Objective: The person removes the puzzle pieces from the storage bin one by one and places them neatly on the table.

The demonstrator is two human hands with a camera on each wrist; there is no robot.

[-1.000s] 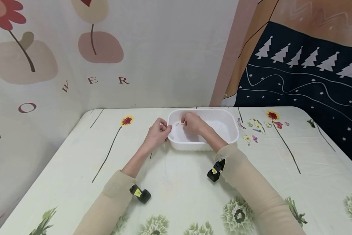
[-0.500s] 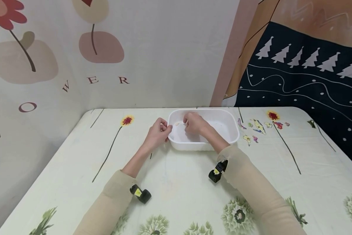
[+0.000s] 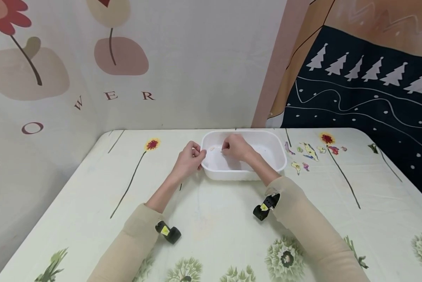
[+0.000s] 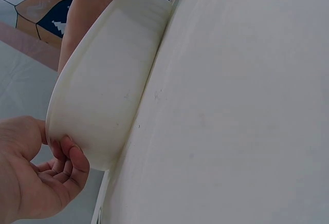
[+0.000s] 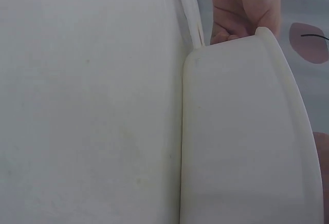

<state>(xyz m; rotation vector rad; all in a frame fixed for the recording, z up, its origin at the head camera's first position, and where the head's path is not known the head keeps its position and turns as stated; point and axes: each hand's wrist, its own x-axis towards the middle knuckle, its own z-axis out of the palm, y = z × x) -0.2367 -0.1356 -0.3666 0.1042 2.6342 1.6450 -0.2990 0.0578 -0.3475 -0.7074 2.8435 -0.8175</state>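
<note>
A white plastic basin (image 3: pixel 246 175) stands near the far edge of the table. My left hand (image 3: pixel 188 162) pinches its left rim between thumb and curled fingers; in the left wrist view the left hand (image 4: pixel 46 172) has its thumb on the rim and fingers against the outer wall. My right hand (image 3: pixel 236 148) reaches down into the basin with fingers bent and fingertips together, low over the floor. Whether it pinches anything is too small to tell. A small pale piece (image 3: pixel 212 149) lies in the basin, left of the right fingertips. In the right wrist view the basin wall (image 5: pixel 247 131) hides the right hand.
Right of the basin lie several small coloured cut-out shapes (image 3: pixel 309 151), yellow, red, purple and green, on the flower-print tablecloth (image 3: pixel 204 219). A printed curtain (image 3: pixel 197 78) hangs just behind the table's far edge.
My right hand has moved slightly to the right inside the basin, and its forearm has shifted right with it. The left hand and the basin have stayed in place.
</note>
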